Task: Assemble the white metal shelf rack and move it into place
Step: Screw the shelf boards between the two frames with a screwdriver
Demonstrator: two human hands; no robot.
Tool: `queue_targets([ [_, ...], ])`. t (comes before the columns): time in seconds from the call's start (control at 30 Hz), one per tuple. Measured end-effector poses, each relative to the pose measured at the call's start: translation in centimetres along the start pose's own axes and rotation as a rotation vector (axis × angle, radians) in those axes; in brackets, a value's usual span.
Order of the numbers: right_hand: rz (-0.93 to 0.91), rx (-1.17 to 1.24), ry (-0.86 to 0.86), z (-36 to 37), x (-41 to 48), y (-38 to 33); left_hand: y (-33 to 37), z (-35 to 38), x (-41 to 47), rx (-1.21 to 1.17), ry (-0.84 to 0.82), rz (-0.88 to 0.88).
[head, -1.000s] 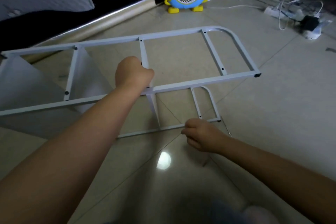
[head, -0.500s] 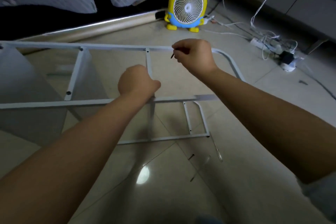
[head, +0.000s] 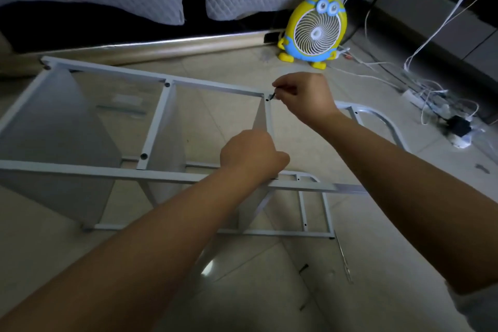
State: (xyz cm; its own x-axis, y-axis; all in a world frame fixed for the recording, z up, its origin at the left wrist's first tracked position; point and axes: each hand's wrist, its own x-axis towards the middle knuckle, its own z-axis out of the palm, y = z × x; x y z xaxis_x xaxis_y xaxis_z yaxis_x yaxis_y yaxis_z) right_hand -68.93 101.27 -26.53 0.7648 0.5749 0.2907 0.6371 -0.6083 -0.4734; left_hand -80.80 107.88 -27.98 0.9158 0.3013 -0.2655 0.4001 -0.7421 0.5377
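The white metal shelf rack (head: pixel 151 175) lies on its side on the tiled floor, its upper side frame facing me and white shelf panels (head: pixel 54 143) standing between the two frames. My left hand (head: pixel 250 156) grips the near rail where a cross bar meets it. My right hand (head: pixel 304 97) pinches a small dark screw (head: pixel 272 96) just beside a hole at the far end of that cross bar. The lower side frame (head: pixel 315 234) rests on the floor beneath.
A yellow and blue fan (head: pixel 314 31) stands at the back by a sofa base. A power strip with tangled white cables (head: pixel 431 100) lies at right. A screwdriver (head: pixel 345 264) and a loose dark screw (head: pixel 304 268) lie on the floor near the rack's end.
My right hand rose from the floor with a screw and now holds it at the far hole of the cross bar. My left hand kept its grip on the near rail.
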Motion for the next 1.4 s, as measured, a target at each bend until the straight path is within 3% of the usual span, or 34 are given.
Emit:
queue_targets([
  [0.2,-0.133,-0.118,-0.039,0.0,0.2,-0.1,-0.1,0.1,-0.2,-0.013,0.023,0.025],
  [0.43,-0.288,-0.462,-0.279,-0.4,1.5,-0.5,-0.4,0.4,-0.2,-0.064,0.015,0.065],
  [0.67,-0.359,-0.757,-0.477,-1.4,3.1,-1.9,-2.3,-0.9,-1.4,-0.050,-0.068,0.270],
  [0.8,-0.412,-0.866,-0.532,-1.1,3.1,-2.2,-2.6,-1.2,-2.1,-0.097,-0.059,0.302],
  [0.93,-0.361,-0.852,-0.522,-0.5,2.8,-2.1,-2.6,-1.1,-2.1,-0.149,-0.051,0.296],
  [1.23,-0.059,-0.698,-0.432,0.6,1.6,-1.8,-2.2,-0.9,-2.1,-0.184,-0.066,0.281],
  [1.4,-0.192,-0.740,-0.488,-0.1,2.2,-1.5,-2.4,-1.0,-2.1,-0.224,-0.039,0.274],
])
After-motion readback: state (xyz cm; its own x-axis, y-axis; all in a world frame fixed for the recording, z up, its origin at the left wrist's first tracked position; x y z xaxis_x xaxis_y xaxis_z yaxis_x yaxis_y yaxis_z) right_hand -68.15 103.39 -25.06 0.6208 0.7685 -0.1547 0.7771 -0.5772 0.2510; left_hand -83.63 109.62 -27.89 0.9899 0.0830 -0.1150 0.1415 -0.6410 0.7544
